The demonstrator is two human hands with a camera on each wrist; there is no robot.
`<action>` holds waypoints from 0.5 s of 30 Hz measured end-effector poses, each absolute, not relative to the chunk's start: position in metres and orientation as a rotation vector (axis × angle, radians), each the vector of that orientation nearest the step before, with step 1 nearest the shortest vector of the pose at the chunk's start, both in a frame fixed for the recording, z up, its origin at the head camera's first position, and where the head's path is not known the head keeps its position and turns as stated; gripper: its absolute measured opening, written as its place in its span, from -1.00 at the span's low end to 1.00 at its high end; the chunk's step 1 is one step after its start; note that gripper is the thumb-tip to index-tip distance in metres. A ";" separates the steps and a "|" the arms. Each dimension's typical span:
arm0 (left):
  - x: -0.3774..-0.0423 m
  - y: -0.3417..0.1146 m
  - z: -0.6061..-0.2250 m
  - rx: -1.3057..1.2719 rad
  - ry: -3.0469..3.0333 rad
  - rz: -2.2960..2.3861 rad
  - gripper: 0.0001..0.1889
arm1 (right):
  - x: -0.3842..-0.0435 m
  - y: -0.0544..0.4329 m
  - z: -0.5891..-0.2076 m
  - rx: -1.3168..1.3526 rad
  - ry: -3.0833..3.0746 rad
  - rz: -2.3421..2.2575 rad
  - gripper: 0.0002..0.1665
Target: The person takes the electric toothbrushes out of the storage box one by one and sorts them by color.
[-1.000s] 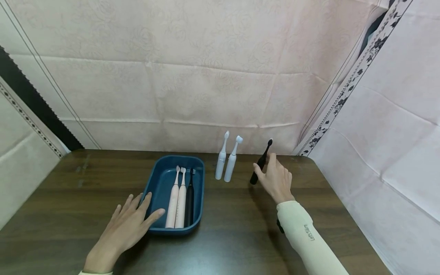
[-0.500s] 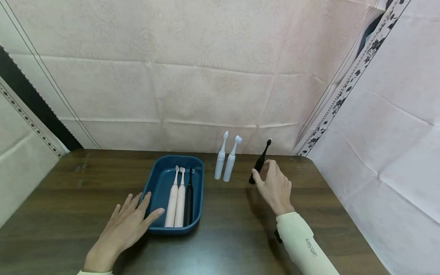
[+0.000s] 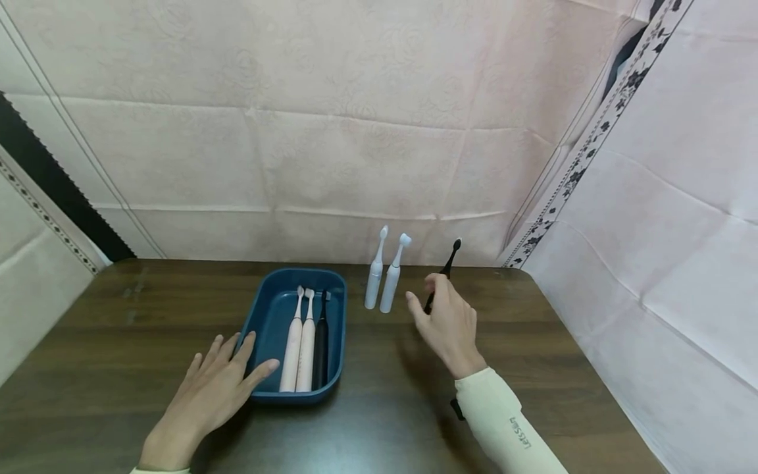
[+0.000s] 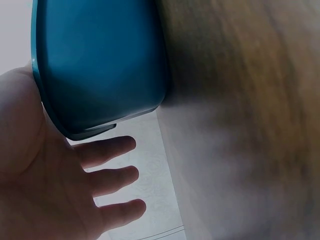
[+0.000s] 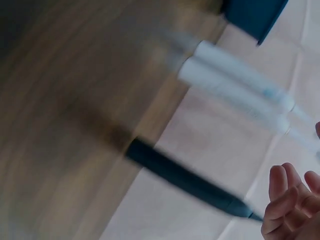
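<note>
My left hand [image 3: 204, 401] rests at the near left side of a blue tray [image 3: 342, 329]. Its fingers are spread and the thumb reaches over the rim. Inside the tray lie two pale pink electric toothbrushes [image 3: 299, 355] and a black one [image 3: 320, 355]. Another black electric toothbrush [image 5: 180, 175] stands upright on the table, partly hidden behind my right hand [image 3: 448, 329] in the head view. The fingers of that hand are loosely bent and hold nothing. To its left, two pale blue electric toothbrushes [image 3: 381, 284] stand side by side.
A dark wooden table [image 3: 379, 421] carries everything. Light patterned cloth [image 3: 355, 151] hangs right behind its back edge, and more cloth [image 3: 663, 276] runs along the right side.
My right hand has let go of the standing black toothbrush and moved left, towards the pale blue ones. The view has shifted slightly. My left hand stays at the tray.
</note>
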State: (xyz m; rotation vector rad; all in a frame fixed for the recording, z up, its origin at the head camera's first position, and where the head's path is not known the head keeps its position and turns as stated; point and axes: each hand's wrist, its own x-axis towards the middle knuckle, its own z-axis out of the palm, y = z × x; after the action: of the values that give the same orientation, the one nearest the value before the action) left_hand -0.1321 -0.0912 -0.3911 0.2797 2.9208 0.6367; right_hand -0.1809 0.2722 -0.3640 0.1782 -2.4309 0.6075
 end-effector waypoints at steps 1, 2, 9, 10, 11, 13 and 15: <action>-0.132 -0.091 -0.391 0.278 2.923 0.631 0.03 | -0.181 0.266 -0.363 0.205 -2.426 0.610 -0.60; -0.132 -0.091 -0.391 0.277 2.925 0.626 0.03 | -0.182 0.260 -0.361 0.230 -2.422 0.611 -0.61; -0.132 -0.090 -0.391 0.276 2.921 0.604 0.04 | -0.186 0.213 -0.348 0.402 -2.401 0.635 -0.61; -0.132 -0.090 -0.391 0.274 2.921 0.602 0.04 | -0.187 0.206 -0.345 0.421 -2.400 0.634 -0.61; -0.132 -0.090 -0.391 0.274 2.922 0.604 0.04 | -0.188 0.200 -0.341 0.439 -2.399 0.630 -0.61; -0.133 -0.090 -0.390 0.273 2.924 0.606 0.04 | -0.189 0.188 -0.332 0.474 -2.399 0.610 -0.61; -0.133 -0.090 -0.390 0.271 2.926 0.604 0.04 | -0.191 0.177 -0.324 0.515 -2.389 0.597 -0.62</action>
State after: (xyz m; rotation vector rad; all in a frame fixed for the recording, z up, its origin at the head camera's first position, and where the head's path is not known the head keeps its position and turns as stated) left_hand -0.1329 -0.0900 -0.3900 0.2713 2.9259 0.6043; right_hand -0.1907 0.1775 -0.3236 0.5148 -2.3894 0.5965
